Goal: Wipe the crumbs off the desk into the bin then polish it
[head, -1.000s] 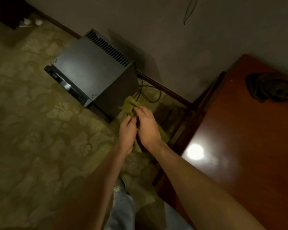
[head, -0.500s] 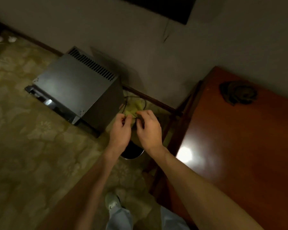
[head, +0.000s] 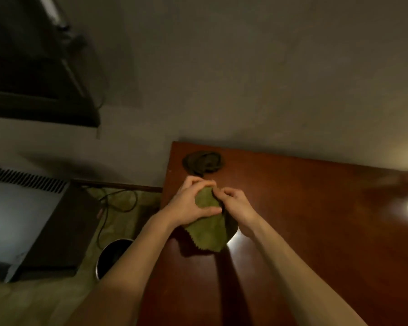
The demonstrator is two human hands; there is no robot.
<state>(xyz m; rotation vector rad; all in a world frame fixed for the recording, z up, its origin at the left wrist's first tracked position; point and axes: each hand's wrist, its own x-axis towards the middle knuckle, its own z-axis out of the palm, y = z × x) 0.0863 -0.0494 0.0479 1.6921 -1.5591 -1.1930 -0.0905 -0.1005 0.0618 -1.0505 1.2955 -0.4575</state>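
Left hand point(head: 190, 204): the fingers are curled over the top of the green cloth point(head: 209, 231) and the thumb lies across its front, so this hand grips the cloth.
Right hand point(head: 240, 205): the fingers are bent and pinch the upper right edge of the green cloth. The fingertips are partly hidden by the fabric.
Green cloth: it is held over the bench point(head: 304, 231), near the bench's back left corner. The lower part hangs free with a ragged edge and throws a shadow on the wood. Whether the lowest tip touches the wood, I cannot tell.
Bench: it is red-brown glossy wood, cut off at the right and at the bottom of the view. The light is dim and there is glare on the surface, so small things on it cannot be made out.
Dark cloth point(head: 203, 162): a crumpled heap lies on the bench by the wall, just behind the hands. It is blurred.
Bin point(head: 104, 250): it is round and dark inside, and stands on the floor just left of the bench. The left forearm covers its right part, and its content is not visible.
Grey box point(head: 21, 220): a metal case with vent slots stands on the floor left of the bin, cut off by the frame.
Cables point(head: 118, 201): they lie on the floor between the grey box and the bench.
Upper left: there is a dark blurred shape on the wall, and I cannot tell what it is.
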